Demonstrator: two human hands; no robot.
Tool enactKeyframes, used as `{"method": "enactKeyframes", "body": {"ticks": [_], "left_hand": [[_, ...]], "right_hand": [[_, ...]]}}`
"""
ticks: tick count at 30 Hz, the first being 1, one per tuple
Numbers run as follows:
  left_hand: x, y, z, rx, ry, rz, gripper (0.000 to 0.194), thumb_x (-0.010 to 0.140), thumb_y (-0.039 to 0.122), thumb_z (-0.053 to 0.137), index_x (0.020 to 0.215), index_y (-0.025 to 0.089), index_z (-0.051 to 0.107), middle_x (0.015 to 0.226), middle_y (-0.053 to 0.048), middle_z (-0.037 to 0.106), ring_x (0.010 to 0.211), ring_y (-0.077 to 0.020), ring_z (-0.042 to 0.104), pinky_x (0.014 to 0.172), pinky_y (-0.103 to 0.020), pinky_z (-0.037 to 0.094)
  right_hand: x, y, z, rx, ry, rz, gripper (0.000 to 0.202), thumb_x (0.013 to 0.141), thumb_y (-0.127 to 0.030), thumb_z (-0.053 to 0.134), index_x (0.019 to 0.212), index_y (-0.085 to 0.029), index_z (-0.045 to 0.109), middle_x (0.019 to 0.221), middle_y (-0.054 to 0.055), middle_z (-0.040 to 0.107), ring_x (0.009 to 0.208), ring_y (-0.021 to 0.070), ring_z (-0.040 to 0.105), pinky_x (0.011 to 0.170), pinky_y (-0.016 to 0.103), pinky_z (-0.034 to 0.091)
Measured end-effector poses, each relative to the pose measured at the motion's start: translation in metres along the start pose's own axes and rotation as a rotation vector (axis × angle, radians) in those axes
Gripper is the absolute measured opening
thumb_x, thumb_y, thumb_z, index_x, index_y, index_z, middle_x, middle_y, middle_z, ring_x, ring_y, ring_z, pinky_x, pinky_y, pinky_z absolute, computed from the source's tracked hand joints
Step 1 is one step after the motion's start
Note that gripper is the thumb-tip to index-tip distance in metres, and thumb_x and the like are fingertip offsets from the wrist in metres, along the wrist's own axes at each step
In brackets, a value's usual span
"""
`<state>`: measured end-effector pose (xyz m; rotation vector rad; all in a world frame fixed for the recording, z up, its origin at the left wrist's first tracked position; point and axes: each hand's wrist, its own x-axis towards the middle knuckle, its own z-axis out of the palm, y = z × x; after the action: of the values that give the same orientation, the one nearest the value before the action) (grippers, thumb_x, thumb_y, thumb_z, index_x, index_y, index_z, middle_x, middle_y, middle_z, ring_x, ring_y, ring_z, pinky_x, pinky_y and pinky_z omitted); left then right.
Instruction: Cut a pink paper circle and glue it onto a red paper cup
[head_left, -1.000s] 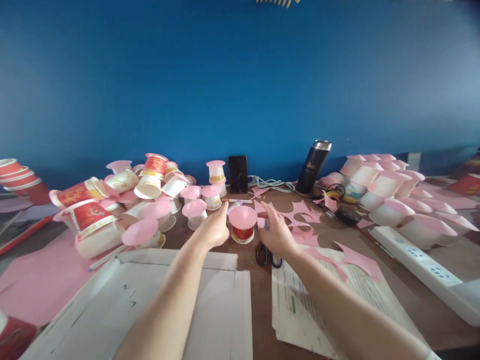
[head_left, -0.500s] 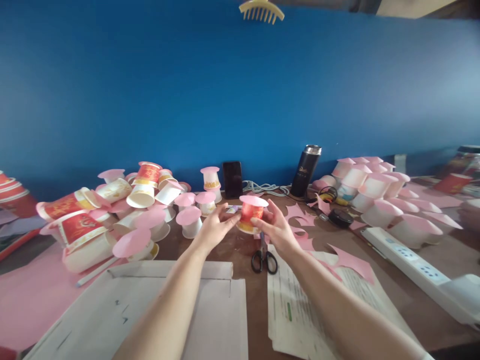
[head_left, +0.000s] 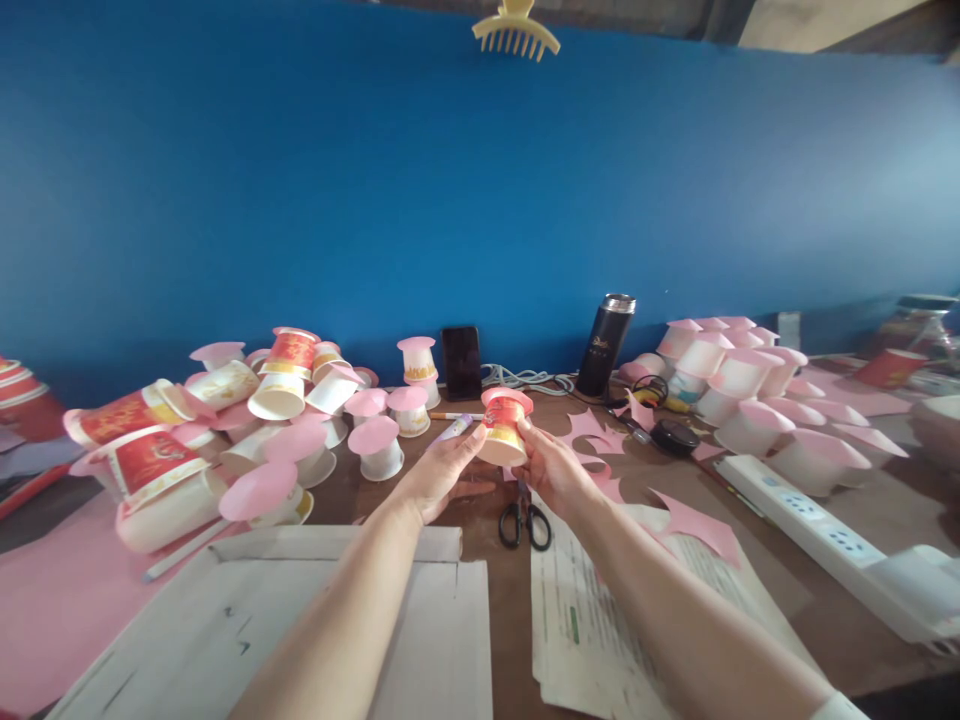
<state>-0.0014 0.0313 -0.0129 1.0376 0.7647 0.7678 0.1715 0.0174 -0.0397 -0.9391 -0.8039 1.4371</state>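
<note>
Between my two hands is a red and yellow paper cup (head_left: 505,432), turned upside down and tilted so that its open rim faces me. A pink paper disc (head_left: 508,400) covers its base on top. My left hand (head_left: 444,470) grips the cup's left side with thumb and fingers. From the right, my right hand (head_left: 553,465) holds it, the thumb near the disc's edge. Just below the hands lie black-handled scissors (head_left: 525,525), their blades partly hidden. A white and purple glue stick (head_left: 454,428) rests beyond my left hand.
Pink-topped cups (head_left: 259,490) are heaped at the left, and more cups (head_left: 750,375) stack at the right. A black phone (head_left: 461,362) and a black flask (head_left: 606,345) stand by the blue wall. Pink scraps (head_left: 592,430), printed sheets (head_left: 592,640), cardboard (head_left: 360,600) and a power strip (head_left: 817,530) lie around.
The cup has tilted, its open end turning toward me. My left hand has come down from the disc's level to the cup's side, and the glue stick behind is now more visible.
</note>
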Motion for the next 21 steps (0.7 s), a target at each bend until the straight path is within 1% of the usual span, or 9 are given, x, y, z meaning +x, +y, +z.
{"method": "enactKeyframes", "body": {"ticks": [3, 5, 8, 10, 12, 14, 16, 19, 21], "left_hand": [[0.0, 0.0, 0.002, -0.057, -0.004, -0.041, 0.06, 0.073, 0.056, 0.066, 0.116, 0.015, 0.059, 0.115, -0.015, 0.064, 0.095, -0.0255, 0.065, 0.076, -0.037, 0.055], [0.0, 0.0, 0.004, -0.097, 0.002, -0.07, 0.06, 0.073, 0.057, 0.065, 0.117, 0.016, 0.058, 0.114, -0.014, 0.065, 0.091, -0.0251, 0.067, 0.077, -0.039, 0.055], [0.001, -0.003, 0.006, -0.15, -0.021, -0.1, 0.06, 0.075, 0.057, 0.064, 0.122, 0.02, 0.055, 0.11, -0.013, 0.067, 0.088, -0.0248, 0.068, 0.076, -0.039, 0.055], [0.004, -0.007, 0.007, -0.16, -0.053, -0.106, 0.059, 0.076, 0.057, 0.062, 0.122, 0.021, 0.056, 0.109, -0.013, 0.067, 0.091, -0.0253, 0.068, 0.076, -0.039, 0.055], [0.006, -0.01, 0.007, -0.17, -0.045, -0.098, 0.056, 0.077, 0.055, 0.063, 0.12, 0.02, 0.057, 0.108, -0.013, 0.067, 0.092, -0.0251, 0.067, 0.077, -0.039, 0.056], [0.009, -0.013, 0.007, -0.186, 0.005, -0.095, 0.054, 0.076, 0.052, 0.065, 0.117, 0.018, 0.058, 0.106, -0.012, 0.067, 0.09, -0.024, 0.068, 0.076, -0.038, 0.056], [0.011, -0.014, 0.004, -0.203, 0.059, -0.114, 0.053, 0.076, 0.051, 0.066, 0.115, 0.016, 0.059, 0.102, -0.012, 0.068, 0.085, -0.0227, 0.068, 0.073, -0.037, 0.057], [0.011, -0.014, 0.001, -0.203, 0.067, -0.156, 0.053, 0.075, 0.053, 0.065, 0.112, 0.016, 0.06, 0.099, -0.011, 0.069, 0.081, -0.0215, 0.068, 0.071, -0.037, 0.057], [0.01, -0.014, 0.0, -0.157, 0.029, -0.125, 0.051, 0.075, 0.05, 0.067, 0.111, 0.016, 0.06, 0.101, -0.011, 0.069, 0.084, -0.0213, 0.068, 0.073, -0.035, 0.056]], "right_hand": [[0.0, 0.001, 0.001, -0.007, 0.005, -0.008, 0.035, 0.078, -0.048, 0.067, 0.099, -0.019, 0.066, 0.08, 0.003, 0.069, 0.06, 0.0103, 0.062, 0.047, 0.017, 0.046], [0.0, 0.002, 0.001, -0.061, 0.009, -0.041, 0.039, 0.078, -0.05, 0.066, 0.102, -0.019, 0.066, 0.079, 0.003, 0.069, 0.058, 0.01, 0.06, 0.044, 0.018, 0.044], [-0.001, 0.004, 0.002, -0.217, 0.069, -0.101, 0.051, 0.075, -0.053, 0.067, 0.114, -0.019, 0.061, 0.079, 0.003, 0.069, 0.052, 0.0101, 0.057, 0.039, 0.019, 0.038], [-0.002, 0.006, 0.004, -0.318, 0.123, -0.14, 0.062, 0.072, -0.052, 0.069, 0.123, -0.02, 0.055, 0.079, 0.002, 0.069, 0.052, 0.011, 0.057, 0.04, 0.02, 0.038], [-0.003, 0.008, 0.005, -0.389, 0.128, -0.177, 0.069, 0.072, -0.052, 0.07, 0.13, -0.02, 0.049, 0.079, 0.001, 0.068, 0.058, 0.0131, 0.06, 0.046, 0.022, 0.042], [-0.003, 0.01, 0.006, -0.443, 0.134, -0.217, 0.069, 0.075, -0.054, 0.065, 0.131, -0.019, 0.047, 0.078, 0.0, 0.068, 0.065, 0.0155, 0.062, 0.054, 0.025, 0.047], [-0.003, 0.011, 0.005, -0.495, 0.206, -0.266, 0.064, 0.079, -0.058, 0.058, 0.129, -0.019, 0.048, 0.083, 0.002, 0.067, 0.073, 0.0176, 0.064, 0.062, 0.028, 0.051], [-0.003, 0.005, 0.001, -0.566, 0.325, -0.407, 0.057, 0.084, -0.057, 0.05, 0.126, -0.019, 0.051, 0.103, 0.007, 0.066, 0.093, 0.0207, 0.063, 0.081, 0.035, 0.051], [-0.005, 0.0, -0.002, -0.626, 0.312, -0.549, 0.049, 0.089, -0.052, 0.046, 0.126, -0.02, 0.053, 0.118, 0.008, 0.062, 0.108, 0.0214, 0.058, 0.095, 0.038, 0.046]]}}
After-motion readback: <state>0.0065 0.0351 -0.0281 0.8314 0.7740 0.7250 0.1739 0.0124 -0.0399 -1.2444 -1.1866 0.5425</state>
